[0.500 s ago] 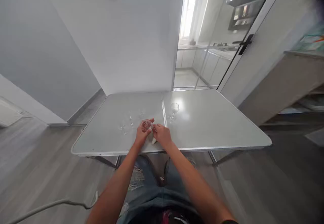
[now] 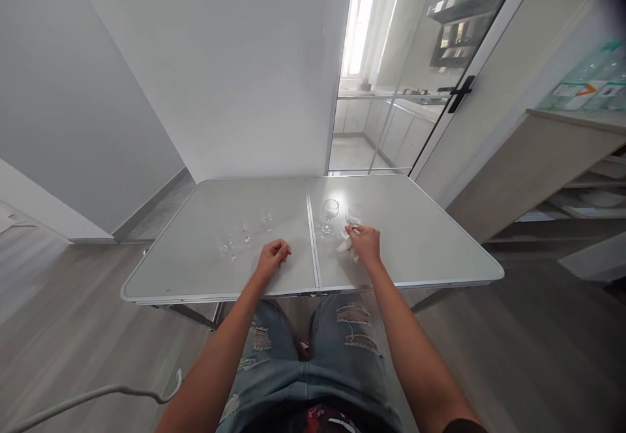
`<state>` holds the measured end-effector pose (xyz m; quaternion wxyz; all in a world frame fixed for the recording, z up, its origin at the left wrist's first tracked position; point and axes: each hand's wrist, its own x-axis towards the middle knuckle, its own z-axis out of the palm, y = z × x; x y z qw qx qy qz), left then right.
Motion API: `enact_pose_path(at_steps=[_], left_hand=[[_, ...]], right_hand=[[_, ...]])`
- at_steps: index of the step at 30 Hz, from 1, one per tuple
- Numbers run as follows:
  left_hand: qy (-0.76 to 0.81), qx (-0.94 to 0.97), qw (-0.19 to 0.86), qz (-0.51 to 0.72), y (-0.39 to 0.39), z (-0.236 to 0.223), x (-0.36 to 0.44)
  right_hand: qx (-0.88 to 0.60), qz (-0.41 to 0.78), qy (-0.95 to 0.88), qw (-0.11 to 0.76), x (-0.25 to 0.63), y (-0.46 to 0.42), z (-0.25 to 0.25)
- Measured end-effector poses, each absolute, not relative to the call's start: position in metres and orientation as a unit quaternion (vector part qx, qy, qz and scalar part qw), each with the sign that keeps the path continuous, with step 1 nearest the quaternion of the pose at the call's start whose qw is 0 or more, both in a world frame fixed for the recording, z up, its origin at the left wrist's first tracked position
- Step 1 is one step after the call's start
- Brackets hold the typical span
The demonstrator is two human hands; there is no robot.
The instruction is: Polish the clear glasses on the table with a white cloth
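My right hand (image 2: 366,242) is closed at the lower part of a clear wine glass (image 2: 353,212), over the right half of the table. Whether that glass's foot touches the table is hidden by the fingers. A crumpled white cloth (image 2: 344,245) hangs from the same hand. Just left of it, another clear wine glass (image 2: 330,211) stands upright. My left hand (image 2: 274,257) hovers over the left half with its fingers curled in and nothing visible in them. Beyond and left of it are several small clear glasses (image 2: 267,219), hard to make out against the tabletop.
The pale folding table (image 2: 195,276) has a metal rim and a centre seam (image 2: 311,231). A wall rises behind it, beside a glass door (image 2: 391,81) with a black handle. On the right, a shelf unit (image 2: 533,159) holds plastic bottles (image 2: 587,87). A grey cable (image 2: 122,390) crosses the floor.
My right hand has carried the wine glass and cloth rightward across the seam, beside the standing glass. My left hand has let go of the glass and stays on the left half.
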<state>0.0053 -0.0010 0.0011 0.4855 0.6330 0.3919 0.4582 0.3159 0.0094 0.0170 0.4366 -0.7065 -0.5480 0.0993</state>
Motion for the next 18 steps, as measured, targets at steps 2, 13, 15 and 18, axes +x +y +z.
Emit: enact_pose_path(at_steps=[2,13,15,18], left_hand=[[0.409,0.625,0.488,0.452,-0.001,0.000,0.006],[0.420,0.633,0.486,0.433,-0.002,0.000,0.007],[0.419,0.634,0.488,0.429,-0.002,-0.001,0.007],[0.420,0.635,0.488,0.427,-0.002,-0.001,0.007]], right_hand=[[-0.720,0.112,-0.545,0.416,0.323,0.023,0.015],[-0.753,0.114,-0.522,0.383,0.320,0.057,-0.009],[-0.755,0.120,-0.518,0.384,0.319,0.059,-0.009],[-0.760,0.126,-0.514,0.377,0.318,0.061,-0.009]])
